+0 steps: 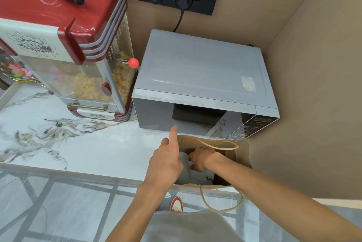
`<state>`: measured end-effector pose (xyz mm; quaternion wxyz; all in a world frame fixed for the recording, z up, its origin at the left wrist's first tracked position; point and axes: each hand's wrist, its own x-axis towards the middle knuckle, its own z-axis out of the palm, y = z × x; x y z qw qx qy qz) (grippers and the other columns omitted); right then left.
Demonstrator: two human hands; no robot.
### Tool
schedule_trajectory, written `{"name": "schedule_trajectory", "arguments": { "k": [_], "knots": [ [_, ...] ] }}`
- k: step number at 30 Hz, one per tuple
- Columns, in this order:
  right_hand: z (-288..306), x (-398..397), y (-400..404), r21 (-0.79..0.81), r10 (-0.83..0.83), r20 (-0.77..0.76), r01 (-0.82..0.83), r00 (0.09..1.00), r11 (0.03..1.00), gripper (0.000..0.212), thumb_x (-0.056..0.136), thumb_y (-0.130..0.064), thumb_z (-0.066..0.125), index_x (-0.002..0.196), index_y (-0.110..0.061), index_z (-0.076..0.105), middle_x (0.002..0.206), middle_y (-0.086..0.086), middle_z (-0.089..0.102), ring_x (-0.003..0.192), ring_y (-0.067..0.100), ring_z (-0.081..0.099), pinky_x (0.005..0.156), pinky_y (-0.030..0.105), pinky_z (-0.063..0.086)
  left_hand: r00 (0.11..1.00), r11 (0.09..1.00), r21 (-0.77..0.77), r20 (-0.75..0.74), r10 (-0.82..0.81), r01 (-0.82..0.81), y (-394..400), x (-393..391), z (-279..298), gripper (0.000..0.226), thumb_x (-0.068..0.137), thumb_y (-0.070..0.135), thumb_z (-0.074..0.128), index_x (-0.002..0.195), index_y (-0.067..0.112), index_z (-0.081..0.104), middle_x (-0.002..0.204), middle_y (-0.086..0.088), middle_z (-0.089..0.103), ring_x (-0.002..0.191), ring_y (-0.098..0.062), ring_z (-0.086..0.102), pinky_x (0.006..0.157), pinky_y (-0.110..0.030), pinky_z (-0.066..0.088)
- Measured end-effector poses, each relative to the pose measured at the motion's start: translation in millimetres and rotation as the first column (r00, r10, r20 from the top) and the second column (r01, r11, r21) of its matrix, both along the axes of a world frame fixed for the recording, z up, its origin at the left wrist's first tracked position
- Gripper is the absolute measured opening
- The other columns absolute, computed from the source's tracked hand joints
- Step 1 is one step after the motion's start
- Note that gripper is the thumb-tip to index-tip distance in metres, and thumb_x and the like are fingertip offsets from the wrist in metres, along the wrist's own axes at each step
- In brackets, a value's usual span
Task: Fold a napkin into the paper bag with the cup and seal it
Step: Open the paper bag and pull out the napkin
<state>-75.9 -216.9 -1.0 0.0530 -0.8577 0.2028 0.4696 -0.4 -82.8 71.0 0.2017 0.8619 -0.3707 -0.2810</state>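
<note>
A brown paper bag [242,154] with rope handles stands open on the marble counter, right in front of the microwave. A white napkin [193,175] lies inside its mouth. My right hand [199,158] reaches down into the bag, fingers closed on the napkin. My left hand [166,160] rests at the bag's left rim on the napkin, index finger sticking up. The cup is hidden inside the bag.
A grey microwave [201,73] sits just behind the bag, a red popcorn machine [78,49] to its left. The marble counter [78,147] stretches left. A beige wall closes the right side. The counter's front edge runs under the bag.
</note>
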Motion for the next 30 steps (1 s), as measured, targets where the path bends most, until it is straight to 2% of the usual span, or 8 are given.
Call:
{"name": "schedule_trajectory", "arguments": {
  "k": [5, 10, 13, 17, 22, 25, 27, 30],
  "knots": [
    [2, -5, -6, 0.008, -0.018, 0.063, 0.018, 0.998, 1.0, 0.034, 0.1, -0.026, 0.054, 0.133, -0.016, 0.057, 0.13, 0.008, 0.062, 0.118, 0.029, 0.06, 0.091, 0.04, 0.048, 0.997, 0.996, -0.078, -0.061, 0.038, -0.043, 3, 7, -3, 0.091, 0.087, 0.002, 0.06, 0.155, 0.032, 0.007, 0.128, -0.009, 0.061, 0.111, -0.031, 0.063, 0.091, -0.04, 0.052],
    [18, -15, -16, 0.071, -0.165, 0.133, 0.157, 0.977, 0.985, 0.03, 0.1, -0.034, 0.052, 0.118, -0.013, 0.064, 0.117, 0.009, 0.067, 0.1, 0.027, 0.063, 0.077, 0.035, 0.044, 0.992, 0.99, -0.106, -0.099, 0.084, -0.095, 2, 17, -3, 0.089, 0.088, -0.001, 0.062, 0.155, 0.032, 0.014, 0.12, -0.005, 0.063, 0.102, -0.023, 0.061, 0.087, -0.031, 0.049],
    [31, -26, -22, 0.124, -0.25, 0.187, 0.229, 0.95, 0.965, 0.027, 0.1, -0.039, 0.05, 0.098, -0.016, 0.064, 0.094, 0.002, 0.064, 0.083, 0.021, 0.06, 0.07, 0.032, 0.042, 0.99, 0.987, -0.128, -0.119, 0.078, -0.093, -1, 21, -1, 0.086, 0.089, 0.0, 0.062, 0.155, 0.031, 0.016, 0.105, 0.002, 0.055, 0.091, -0.017, 0.051, 0.08, -0.026, 0.043],
    [52, -38, -31, 0.212, -0.36, 0.271, 0.31, 0.893, 0.927, 0.033, 0.1, -0.04, 0.049, 0.071, -0.025, 0.052, 0.076, -0.006, 0.055, 0.068, 0.011, 0.053, 0.055, 0.028, 0.035, 0.994, 0.986, -0.156, -0.097, 0.049, -0.064, -6, 25, 0, 0.083, 0.09, 0.002, 0.061, 0.154, 0.03, 0.016, 0.1, 0.002, 0.054, 0.089, -0.017, 0.053, 0.078, -0.027, 0.041],
    [81, -57, -32, 0.295, -0.473, 0.363, 0.383, 0.803, 0.875, 0.042, 0.096, -0.035, 0.05, 0.057, -0.023, 0.043, 0.059, -0.006, 0.044, 0.057, 0.014, 0.043, 0.051, 0.029, 0.03, 0.996, 0.987, -0.154, -0.075, 0.044, -0.055, -10, 22, 0, 0.082, 0.092, 0.007, 0.064, 0.153, 0.033, 0.016, 0.121, -0.004, 0.063, 0.107, -0.024, 0.063, 0.09, -0.032, 0.051],
    [103, -70, -31, 0.339, -0.51, 0.395, 0.395, 0.764, 0.854, 0.037, 0.095, -0.033, 0.049, 0.064, -0.014, 0.046, 0.065, -0.003, 0.043, 0.062, 0.014, 0.041, 0.057, 0.032, 0.03, 0.997, 0.987, -0.152, -0.061, 0.047, -0.055, -12, 18, 0, 0.082, 0.092, 0.009, 0.065, 0.153, 0.034, 0.017, 0.122, -0.004, 0.066, 0.097, -0.018, 0.062, 0.093, -0.032, 0.053],
    [120, -77, -31, 0.372, -0.533, 0.411, 0.398, 0.739, 0.839, 0.036, 0.097, -0.033, 0.049, 0.072, -0.007, 0.052, 0.069, 0.0, 0.043, 0.065, 0.013, 0.042, 0.06, 0.033, 0.03, 0.998, 0.988, -0.144, -0.052, 0.046, -0.053, -12, 17, 1, 0.084, 0.091, 0.01, 0.068, 0.154, 0.035, 0.018, 0.128, -0.003, 0.065, 0.103, -0.02, 0.065, 0.095, -0.033, 0.053],
    [149, -90, -33, 0.489, -0.624, 0.425, 0.414, 0.656, 0.768, 0.037, 0.098, -0.028, 0.053, 0.063, -0.016, 0.048, 0.065, -0.002, 0.039, 0.063, 0.011, 0.039, 0.063, 0.033, 0.029, 0.998, 0.989, -0.14, -0.041, 0.04, -0.045, -14, 15, 3, 0.085, 0.09, 0.01, 0.07, 0.153, 0.035, 0.02, 0.133, -0.002, 0.062, 0.115, -0.023, 0.064, 0.098, -0.033, 0.052]
  ]
}}
